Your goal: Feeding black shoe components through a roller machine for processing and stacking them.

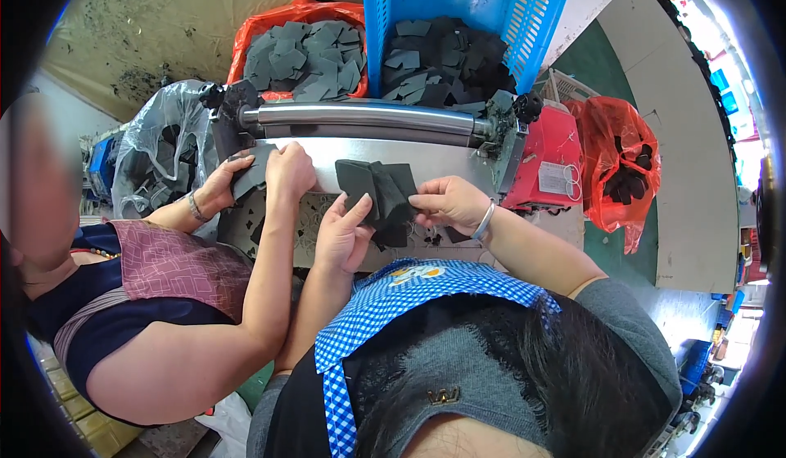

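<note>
My left hand (342, 233) grips a fanned stack of dark grey cut sheet pieces (372, 189), thumb on top and fingers beneath. From the other side, my right hand (453, 204) pinches the stack's right-hand piece between thumb and fingers; a bracelet circles that wrist. The pieces are thin, flat and angular, perhaps foam or rubber; I cannot tell which. Both hands are just in front of a machine's metal plate (458, 163), below its steel roller (368, 117). More dark pieces (391, 235) lie under the stack, partly hidden.
At my left, a co-worker's hands (291, 171) handle similar pieces by the roller. Behind it stand a red bag (237, 57) and a blue crate (524, 32), both filled with dark pieces. A clear bag (135, 151) is at left, another red bag (639, 130) at right, beside the machine's red housing (557, 143).
</note>
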{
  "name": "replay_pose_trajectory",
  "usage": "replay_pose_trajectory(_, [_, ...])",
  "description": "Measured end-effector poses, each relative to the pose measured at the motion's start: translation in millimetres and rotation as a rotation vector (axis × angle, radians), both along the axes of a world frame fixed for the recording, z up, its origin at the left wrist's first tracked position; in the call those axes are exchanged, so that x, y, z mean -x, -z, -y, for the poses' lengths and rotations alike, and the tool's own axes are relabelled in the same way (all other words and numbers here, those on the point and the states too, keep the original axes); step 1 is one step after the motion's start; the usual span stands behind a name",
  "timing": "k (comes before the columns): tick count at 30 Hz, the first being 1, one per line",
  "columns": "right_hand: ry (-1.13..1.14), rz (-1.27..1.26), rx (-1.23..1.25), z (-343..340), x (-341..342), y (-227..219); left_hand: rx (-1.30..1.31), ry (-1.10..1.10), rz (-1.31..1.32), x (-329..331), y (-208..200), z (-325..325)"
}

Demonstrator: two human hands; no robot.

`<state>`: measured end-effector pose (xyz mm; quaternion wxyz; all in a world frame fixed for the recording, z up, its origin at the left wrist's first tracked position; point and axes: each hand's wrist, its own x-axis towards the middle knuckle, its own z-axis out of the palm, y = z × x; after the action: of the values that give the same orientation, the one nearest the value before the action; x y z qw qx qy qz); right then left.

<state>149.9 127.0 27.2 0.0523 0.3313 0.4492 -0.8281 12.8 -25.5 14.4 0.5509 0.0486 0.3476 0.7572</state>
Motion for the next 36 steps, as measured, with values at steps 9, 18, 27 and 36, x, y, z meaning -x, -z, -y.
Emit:
replay_pose_trajectory(9, [0.202,-0.065,-0.192,13.9,0.9,-0.1,-0.010,0.101,0.217,-4.9,-9.3,1.0])
replay_pose_trajectory(18, [0.209,-0.133,0.199,8.6,3.5,-9.4,-0.076,0.186,0.231,2.3,5.6,1.0])
replay_pose_trajectory(27, [0.301,0.200,-0.181,1.5,9.7,14.4,0.063,0.043,-0.007,-7.3,0.5,-7.6])
replay_pose_trajectory(36, [0.037,0.027,-0.143,-8.5,11.4,10.3,0.058,-0.018,0.060,-6.5,1.4,-10.4])
